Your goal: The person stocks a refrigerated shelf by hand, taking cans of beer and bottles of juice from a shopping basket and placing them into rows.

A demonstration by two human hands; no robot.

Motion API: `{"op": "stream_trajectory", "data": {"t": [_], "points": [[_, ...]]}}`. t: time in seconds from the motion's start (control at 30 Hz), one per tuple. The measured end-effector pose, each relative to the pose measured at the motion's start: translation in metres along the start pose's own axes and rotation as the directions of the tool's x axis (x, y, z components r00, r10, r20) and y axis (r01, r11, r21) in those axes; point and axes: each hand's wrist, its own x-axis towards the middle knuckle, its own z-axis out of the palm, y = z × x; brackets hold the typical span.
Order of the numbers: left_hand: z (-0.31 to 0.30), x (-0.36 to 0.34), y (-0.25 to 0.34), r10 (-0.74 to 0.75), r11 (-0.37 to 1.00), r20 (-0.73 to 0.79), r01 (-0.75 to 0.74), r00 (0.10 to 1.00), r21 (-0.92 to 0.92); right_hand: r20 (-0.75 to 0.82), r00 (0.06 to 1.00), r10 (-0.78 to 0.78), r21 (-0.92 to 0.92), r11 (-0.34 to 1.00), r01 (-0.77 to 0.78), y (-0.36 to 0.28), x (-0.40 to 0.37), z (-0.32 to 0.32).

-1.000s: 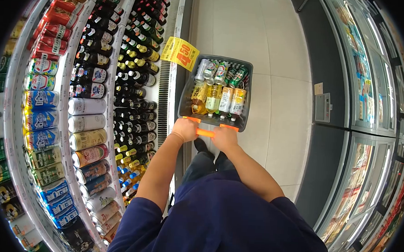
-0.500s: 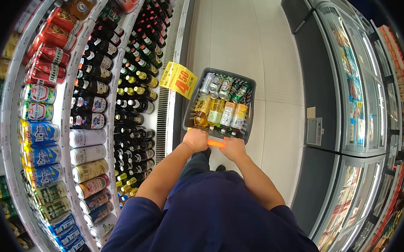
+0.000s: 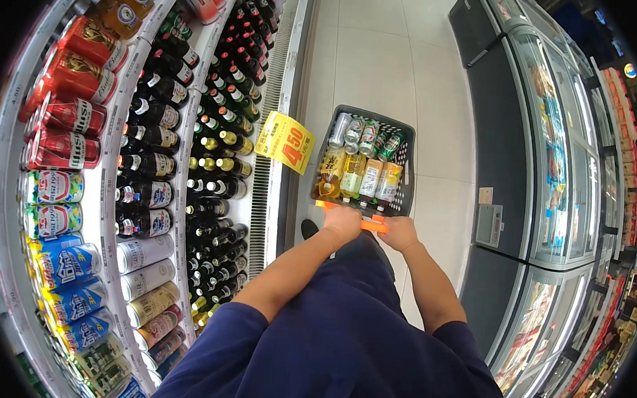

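Note:
My left hand point(image 3: 343, 223) is wrapped round the orange handle point(image 3: 373, 226) of a dark shopping basket, and my right hand point(image 3: 401, 233) grips the same handle at its right end. Ahead of both hands is the basket point(image 3: 410, 142), with perforated sides. In its near half lie drink bottles, among them an amber bottle point(image 3: 330, 174), a yellow-green bottle point(image 3: 353, 175) and a pale labelled bottle point(image 3: 371, 179). Green and silver cans point(image 3: 367, 138) fill the far half. My fingers hide parts of the handle.
Shelves of beer bottles point(image 3: 220, 154) and cans point(image 3: 70, 132) line the left side. A yellow price sign point(image 3: 285, 142) juts from them near the basket. Glass-topped freezers point(image 3: 552, 139) run along the right. Between them lies a tiled floor point(image 3: 440, 83).
The basket and both hands have shifted right in view, still gripping the handle. Shelf goods and the price sign have slid down the view. A shoe now shows left of the basket handle.

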Motion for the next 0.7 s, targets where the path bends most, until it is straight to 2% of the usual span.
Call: {"op": "stream_trajectory", "data": {"t": [0.2, 0.23, 0.33, 0.47, 0.57, 0.63, 0.67, 0.7], "points": [[-0.021, 0.029, 0.001, -0.048, 0.995, 0.038, 0.051, 0.998, -0.081, -0.072, 0.997, -0.026, 0.061, 0.998, 0.030, 0.024, 0.031, -0.010], [-0.025, 0.034, -0.001, -0.019, 0.997, 0.062, 0.024, 0.998, -0.069, -0.065, 0.998, -0.017, 0.058, 0.998, 0.021, 0.026, 0.034, -0.015], [-0.038, 0.045, 0.000, -0.047, 0.993, 0.029, 0.049, 0.998, -0.107, -0.070, 0.996, -0.062, 0.026, 0.998, 0.064, 0.040, 0.045, -0.021], [-0.045, 0.067, 0.000, -0.053, 0.990, 0.085, 0.064, 0.995, -0.124, -0.023, 0.998, -0.056, 0.044, 0.997, 0.057, 0.054, 0.062, -0.028], [-0.046, 0.076, -0.004, 0.003, 0.992, 0.163, 0.018, 0.987, -0.125, 0.017, 0.999, -0.039, 0.033, 0.999, 0.039, 0.057, 0.067, -0.032], [-0.040, 0.080, -0.008, 0.036, 0.985, 0.187, -0.003, 0.982, -0.174, 0.146, 0.987, -0.074, 0.069, 0.996, 0.064, 0.061, 0.067, -0.038], [-0.053, 0.079, -0.008, 0.056, 0.976, 0.189, -0.013, 0.980, -0.219, 0.172, 0.984, -0.041, 0.071, 0.997, 0.030, 0.063, 0.070, -0.047], [-0.068, 0.079, -0.012, 0.084, 0.963, 0.191, -0.030, 0.978, -0.269, 0.237, 0.964, -0.117, 0.180, 0.981, 0.074, 0.062, 0.079, -0.064]]}}
